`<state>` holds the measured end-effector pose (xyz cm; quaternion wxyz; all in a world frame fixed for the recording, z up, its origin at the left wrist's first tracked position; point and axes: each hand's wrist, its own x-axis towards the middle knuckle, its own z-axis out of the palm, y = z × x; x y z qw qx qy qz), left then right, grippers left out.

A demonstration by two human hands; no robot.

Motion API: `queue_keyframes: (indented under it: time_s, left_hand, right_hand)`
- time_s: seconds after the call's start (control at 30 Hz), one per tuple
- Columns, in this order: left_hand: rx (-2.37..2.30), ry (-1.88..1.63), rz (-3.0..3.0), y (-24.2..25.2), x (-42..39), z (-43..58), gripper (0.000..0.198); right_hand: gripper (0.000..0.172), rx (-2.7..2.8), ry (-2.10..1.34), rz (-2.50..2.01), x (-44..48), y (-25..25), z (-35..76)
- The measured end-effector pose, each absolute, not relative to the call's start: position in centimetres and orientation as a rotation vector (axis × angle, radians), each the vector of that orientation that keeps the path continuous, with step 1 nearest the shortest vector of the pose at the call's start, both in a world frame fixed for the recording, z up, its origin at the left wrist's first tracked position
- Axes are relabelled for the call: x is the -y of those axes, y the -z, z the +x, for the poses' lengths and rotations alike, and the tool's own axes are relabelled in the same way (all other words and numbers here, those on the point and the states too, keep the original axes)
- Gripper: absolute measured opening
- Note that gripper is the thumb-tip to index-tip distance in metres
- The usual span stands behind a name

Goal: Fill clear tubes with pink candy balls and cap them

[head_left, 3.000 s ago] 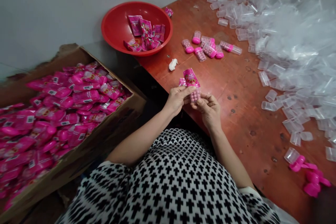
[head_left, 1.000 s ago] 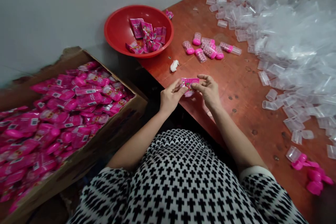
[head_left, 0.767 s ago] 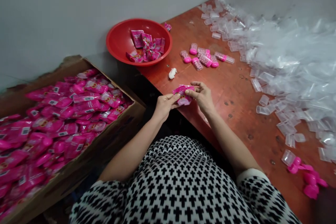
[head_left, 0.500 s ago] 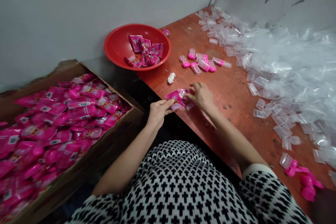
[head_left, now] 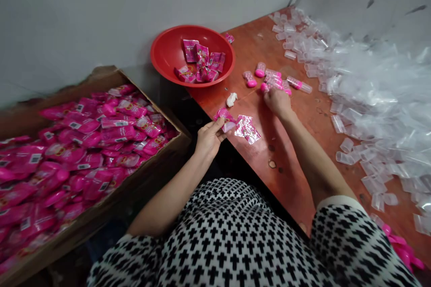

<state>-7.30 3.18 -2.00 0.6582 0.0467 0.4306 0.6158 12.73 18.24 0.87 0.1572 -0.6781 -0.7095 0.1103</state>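
My left hand (head_left: 208, 136) pinches a small pink wrapper (head_left: 225, 115) at the near edge of the red-brown table (head_left: 296, 143). An empty crumpled wrapper (head_left: 247, 128) lies on the table just right of it. My right hand (head_left: 278, 101) reaches forward, its fingers curled down onto a cluster of clear vials with pink caps (head_left: 272, 81) filled with pink candies; a pink cap shows at its fingertips, and I cannot make out whether it grips a vial.
A red bowl (head_left: 168, 51) with several pink wrappers stands at the table's back left. A cardboard box (head_left: 158, 161) full of pink packets sits to the left. Heaps of empty clear vials (head_left: 370, 89) cover the right side. A white scrap (head_left: 231, 98) lies nearby. Pink caps (head_left: 404, 246) lie at the far right.
My hands have parted. The right hand moved forward from the wrapper to the filled vials, leaving an empty wrapper on the table. The left hand stayed near the edge with its pink wrapper.
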Motion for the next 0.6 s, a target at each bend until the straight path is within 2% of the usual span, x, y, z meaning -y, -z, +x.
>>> queue_keyframes:
  time_s: [0.17, 0.23, 0.3, 0.6]
  left_hand:
    - [-0.987, -1.262, 0.452, 1.7, -3.2, -6.4, 0.03]
    - [-1.015, -1.222, 0.6, 1.4, -3.2, -6.0, 0.032]
    - [-1.03, -1.197, 0.681, 1.2, -3.1, -5.6, 0.033]
    - [-0.963, -1.092, 0.571, 1.1, -2.2, -4.6, 0.028]
  right_hand:
    - [0.024, 1.477, -1.417, -1.339, -11.8, -2.0, 12.2]
    - [0.023, 1.397, -1.697, -1.187, -9.4, -2.4, 11.4]
    - [0.022, 1.379, -1.784, -1.15, -7.8, -2.5, 10.6]
    - [0.021, 1.254, -1.598, -1.187, -6.6, -1.4, 9.9]
